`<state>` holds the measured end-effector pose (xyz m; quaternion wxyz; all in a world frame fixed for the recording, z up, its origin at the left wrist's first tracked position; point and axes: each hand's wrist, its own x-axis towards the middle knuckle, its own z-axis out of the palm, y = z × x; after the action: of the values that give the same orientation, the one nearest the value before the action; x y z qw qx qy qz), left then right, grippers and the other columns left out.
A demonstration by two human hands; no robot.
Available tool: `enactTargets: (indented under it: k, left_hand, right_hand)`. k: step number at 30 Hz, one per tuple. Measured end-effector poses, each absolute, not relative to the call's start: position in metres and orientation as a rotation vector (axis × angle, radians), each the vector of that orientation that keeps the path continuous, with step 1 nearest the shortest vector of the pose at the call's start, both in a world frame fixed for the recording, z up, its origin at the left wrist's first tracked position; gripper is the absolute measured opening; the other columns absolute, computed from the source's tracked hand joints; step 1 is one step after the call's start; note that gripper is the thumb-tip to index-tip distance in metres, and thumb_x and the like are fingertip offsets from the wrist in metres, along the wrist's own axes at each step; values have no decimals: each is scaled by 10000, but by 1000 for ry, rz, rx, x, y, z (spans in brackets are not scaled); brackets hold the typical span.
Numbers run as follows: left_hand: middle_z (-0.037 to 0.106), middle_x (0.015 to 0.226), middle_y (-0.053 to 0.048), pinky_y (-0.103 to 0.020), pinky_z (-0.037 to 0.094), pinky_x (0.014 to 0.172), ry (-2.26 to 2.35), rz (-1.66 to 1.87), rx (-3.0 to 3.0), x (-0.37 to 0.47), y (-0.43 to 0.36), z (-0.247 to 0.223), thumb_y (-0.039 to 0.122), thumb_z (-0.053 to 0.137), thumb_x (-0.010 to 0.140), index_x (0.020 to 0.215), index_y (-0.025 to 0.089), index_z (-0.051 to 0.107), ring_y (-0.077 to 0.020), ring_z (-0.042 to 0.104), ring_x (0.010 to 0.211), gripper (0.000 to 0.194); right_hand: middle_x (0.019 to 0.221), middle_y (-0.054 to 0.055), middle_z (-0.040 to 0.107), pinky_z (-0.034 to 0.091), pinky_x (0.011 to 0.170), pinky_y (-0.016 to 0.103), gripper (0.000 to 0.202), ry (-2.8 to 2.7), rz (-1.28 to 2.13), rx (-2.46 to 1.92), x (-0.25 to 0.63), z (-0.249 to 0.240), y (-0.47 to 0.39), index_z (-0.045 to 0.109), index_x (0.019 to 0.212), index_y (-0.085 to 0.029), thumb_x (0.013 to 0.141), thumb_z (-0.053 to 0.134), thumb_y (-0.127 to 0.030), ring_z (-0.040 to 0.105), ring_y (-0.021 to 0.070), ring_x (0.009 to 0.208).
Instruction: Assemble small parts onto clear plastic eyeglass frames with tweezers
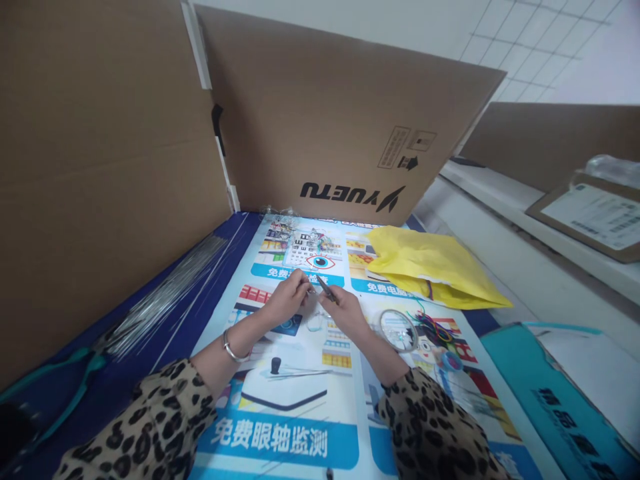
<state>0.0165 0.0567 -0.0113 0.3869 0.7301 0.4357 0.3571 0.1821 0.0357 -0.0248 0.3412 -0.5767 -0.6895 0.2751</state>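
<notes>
Near the middle of the printed mat (320, 353), my left hand (290, 298) is closed in a pinch on something small that I cannot make out. Just to its right, my right hand (345, 310) is closed around a dark, slim tool (326, 288), whose tip points up and left toward my left fingers. The hands are close together. A thin wire loop (315, 321) shows below and between them. To the right of my right forearm lies a round ring or coil (399, 330), beside coloured wires (436, 328).
Cardboard panels (330, 120) stand behind and at left. A bundle of thin metal wires (165, 293) and teal-handled pliers (75, 373) lie at left. At right are a yellow bag (430, 263) and a teal box (555, 393). Tangled wire pieces (287, 227) lie at the back.
</notes>
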Motion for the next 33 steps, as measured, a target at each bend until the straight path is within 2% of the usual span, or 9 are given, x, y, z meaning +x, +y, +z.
enactTargets:
  k: [4,9,14,24,33]
  left_hand:
    - [480,533,63,-221,367,535,1115,981,1832,17,57,-11,247,343,835,777,204,422,-96,486,490,107]
    - [481,527,65,-216,367,513,1125,1041,1776,13,59,-8,257,348,830,754,198,440,-86,469,452,134]
    - [456,493,73,-209,359,506,1124,1067,1757,12,60,-8,262,352,829,757,197,446,-81,448,432,135]
    - [513,618,59,-204,362,506,1106,1029,1816,12,61,-13,256,343,824,769,201,433,-69,460,461,119]
    - [459,516,64,-212,362,513,1131,1006,1850,10,61,-13,251,354,818,768,201,459,-90,460,462,127]
  right_hand:
    - [635,-18,515,311,542,207,250,-1940,516,-1580,185,-23,33,551,731,-188,797,437,-400,460,111,598]
    - [750,27,575,322,601,214,321,-2182,251,-1737,190,-17,31,558,840,-190,847,371,-452,516,134,699]
    - [767,36,590,319,650,225,324,-2330,43,-1754,190,-16,31,565,833,-196,859,365,-451,527,148,760]
    - [790,37,603,321,671,242,321,-2366,-64,-1743,190,-15,30,586,868,-195,858,384,-446,535,156,784]
    - [777,48,604,319,663,246,325,-2379,-87,-1749,191,-10,28,591,852,-197,858,384,-447,534,156,775]
